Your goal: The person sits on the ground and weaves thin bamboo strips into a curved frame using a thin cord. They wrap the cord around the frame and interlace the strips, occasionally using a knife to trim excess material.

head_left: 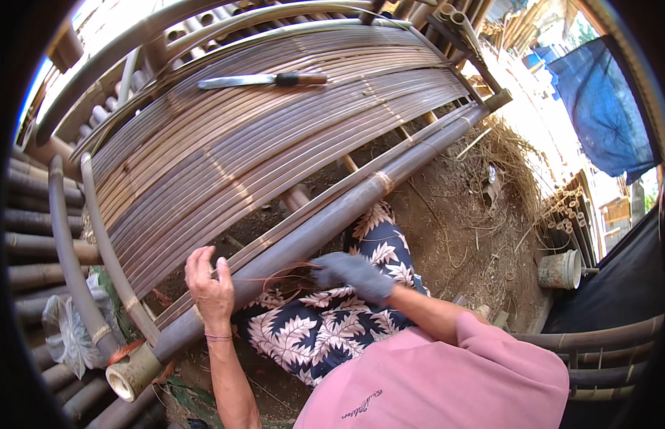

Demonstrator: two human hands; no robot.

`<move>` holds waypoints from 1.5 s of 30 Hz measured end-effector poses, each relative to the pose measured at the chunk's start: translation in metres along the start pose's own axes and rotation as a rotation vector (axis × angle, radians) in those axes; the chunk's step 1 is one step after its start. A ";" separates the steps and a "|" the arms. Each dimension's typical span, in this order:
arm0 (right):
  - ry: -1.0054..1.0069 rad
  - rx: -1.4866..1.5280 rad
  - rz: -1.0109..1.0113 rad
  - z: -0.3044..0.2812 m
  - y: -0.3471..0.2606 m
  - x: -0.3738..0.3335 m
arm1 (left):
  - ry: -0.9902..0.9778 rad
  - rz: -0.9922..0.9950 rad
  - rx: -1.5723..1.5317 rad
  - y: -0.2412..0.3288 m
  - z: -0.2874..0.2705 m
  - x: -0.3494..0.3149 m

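My bare left hand point(209, 284) is at the front bamboo pole point(304, 225), near its left end, thumb and fingers apart and nothing seen in them. A grey knitted glove covers my right hand point(355, 277), whose fingers are closed above my patterned trousers. Thin reddish-brown strands point(284, 272) run from the gloved fingertips toward the left, in front of the pole. Beyond the pole lies a bamboo bench seat of dark, narrow slats point(232, 168), with a gap along its front side. On the slats rests a knife point(264, 80) with a long blade and brown handle.
Curved bamboo rails point(75, 250) bound the bench at left, beside a clear plastic bag point(79, 325). Fibre scraps point(515, 161) litter the earth floor at right. Farther right are a pale bucket point(560, 270), bundled bamboo tubes point(572, 211) and a hanging blue tarp point(604, 107).
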State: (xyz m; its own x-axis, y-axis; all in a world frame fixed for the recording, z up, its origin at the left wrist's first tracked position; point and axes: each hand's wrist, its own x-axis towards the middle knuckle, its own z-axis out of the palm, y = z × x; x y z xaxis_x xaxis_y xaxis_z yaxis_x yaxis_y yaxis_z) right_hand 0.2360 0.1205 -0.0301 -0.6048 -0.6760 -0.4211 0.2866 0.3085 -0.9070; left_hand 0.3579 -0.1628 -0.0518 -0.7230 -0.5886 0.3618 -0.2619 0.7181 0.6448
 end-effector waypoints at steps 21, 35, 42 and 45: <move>0.380 -0.118 -0.138 -0.141 0.030 0.023 | -0.715 0.776 0.110 0.224 0.226 0.082; 0.874 -0.826 -0.473 -0.381 -0.103 0.054 | -0.499 -0.341 0.229 0.182 0.211 0.116; 0.476 -1.775 -0.134 -0.248 -0.073 0.177 | -0.987 -0.276 0.362 0.170 0.243 0.136; 0.243 -1.472 -0.010 -0.222 -0.063 0.194 | -0.947 -0.222 0.133 0.156 0.266 0.127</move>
State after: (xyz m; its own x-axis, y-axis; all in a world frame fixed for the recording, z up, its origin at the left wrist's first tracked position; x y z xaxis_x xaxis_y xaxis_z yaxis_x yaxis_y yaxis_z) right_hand -0.0643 0.1181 -0.0565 -0.7503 -0.6027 -0.2716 -0.6166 0.7862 -0.0410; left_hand 0.0547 -0.0270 -0.0846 -0.8473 -0.2154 -0.4854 -0.4815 0.6971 0.5312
